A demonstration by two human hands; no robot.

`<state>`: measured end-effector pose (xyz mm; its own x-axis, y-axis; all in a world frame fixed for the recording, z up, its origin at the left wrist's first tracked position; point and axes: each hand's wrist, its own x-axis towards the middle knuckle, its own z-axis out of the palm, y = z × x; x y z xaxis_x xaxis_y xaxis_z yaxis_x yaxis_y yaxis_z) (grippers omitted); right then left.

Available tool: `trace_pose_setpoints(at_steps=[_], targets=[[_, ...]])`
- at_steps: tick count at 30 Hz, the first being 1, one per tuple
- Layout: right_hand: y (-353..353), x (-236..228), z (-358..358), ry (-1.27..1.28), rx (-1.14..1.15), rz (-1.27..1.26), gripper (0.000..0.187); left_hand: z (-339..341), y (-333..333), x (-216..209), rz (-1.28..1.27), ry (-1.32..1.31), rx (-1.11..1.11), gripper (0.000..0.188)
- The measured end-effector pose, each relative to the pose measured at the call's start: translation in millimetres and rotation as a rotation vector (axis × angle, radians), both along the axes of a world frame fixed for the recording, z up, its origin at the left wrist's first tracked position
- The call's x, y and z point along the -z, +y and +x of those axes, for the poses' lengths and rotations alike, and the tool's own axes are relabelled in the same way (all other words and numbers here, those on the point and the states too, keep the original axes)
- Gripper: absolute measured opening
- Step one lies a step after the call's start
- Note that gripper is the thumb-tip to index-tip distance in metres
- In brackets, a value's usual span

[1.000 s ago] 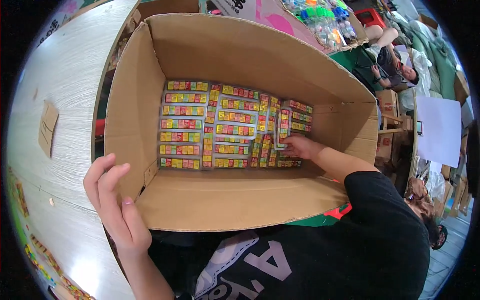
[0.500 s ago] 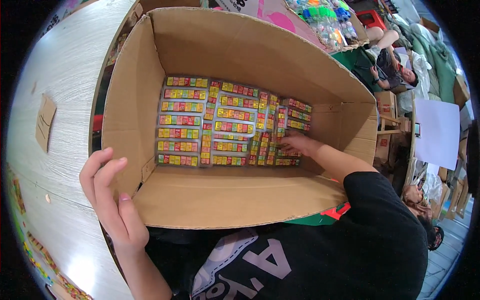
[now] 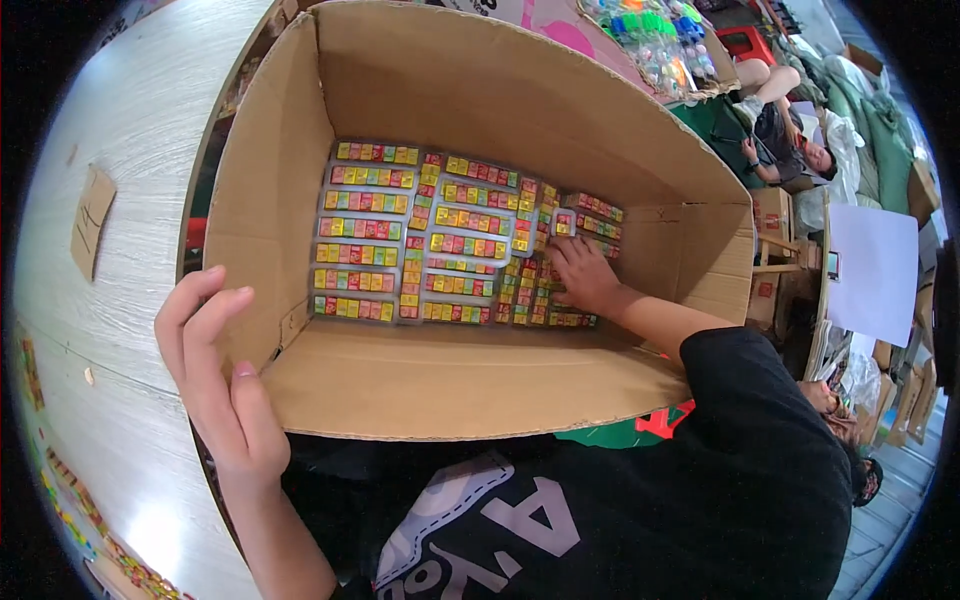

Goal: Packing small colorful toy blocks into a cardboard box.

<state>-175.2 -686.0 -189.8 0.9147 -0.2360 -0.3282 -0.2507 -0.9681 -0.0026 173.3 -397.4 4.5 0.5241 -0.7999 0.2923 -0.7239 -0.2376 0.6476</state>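
A deep open cardboard carton [image 3: 480,385] stands in front of me. Across its bottom lie several clear plastic trays [image 3: 359,228] filled with rows of tiny red, yellow and green boxes, some rows lengthwise and some crosswise. My right hand [image 3: 588,277] reaches into the right half, palm down, its fingers spread over an upright clear tray [image 3: 563,222] of the same small boxes. Part of that tray is hidden under the fingers. Outside the carton's left wall, my left hand [image 3: 222,375] is bent beside the rim, fingers apart and holding nothing.
A pale table [image 3: 140,240] at left bears a loose cardboard piece [image 3: 93,222] and rows of colourful small items along its near edge. Beyond the carton is a box of clear-packed toys [image 3: 655,45]. At right, a person [image 3: 785,140] sits near stacked cartons [image 3: 770,215].
My right hand has shifted slightly away from me and left over the trays, its fingers now more spread. The left hand stays beside the carton's rim. The view has tilted a little.
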Motion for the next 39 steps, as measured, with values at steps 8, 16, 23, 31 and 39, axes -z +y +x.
trace_pose_setpoints(at_steps=[8, 16, 23, 31, 39], targets=[[-3, 19, 4, -0.121, 0.090, 0.018, 0.072, 2, 1, 1, -0.005, -0.019, 0.017, 0.049], [-23, 25, 13, -0.137, 0.198, -0.035, 0.064, 0, 3, 3, -0.028, -0.012, 0.029, 0.048], [-25, 18, 10, -0.127, 0.187, 0.015, 0.066, 1, 0, 9, -0.040, -0.013, 0.031, 0.047], [-18, 8, 44, -0.180, 0.013, 0.066, 0.065, 10, -2, 1, -0.119, -0.012, 0.041, 0.043], [-1, 21, 67, -0.110, 0.029, 0.052, 0.050, -1, 58, -15, -0.086, -0.112, -0.025, 0.030]])
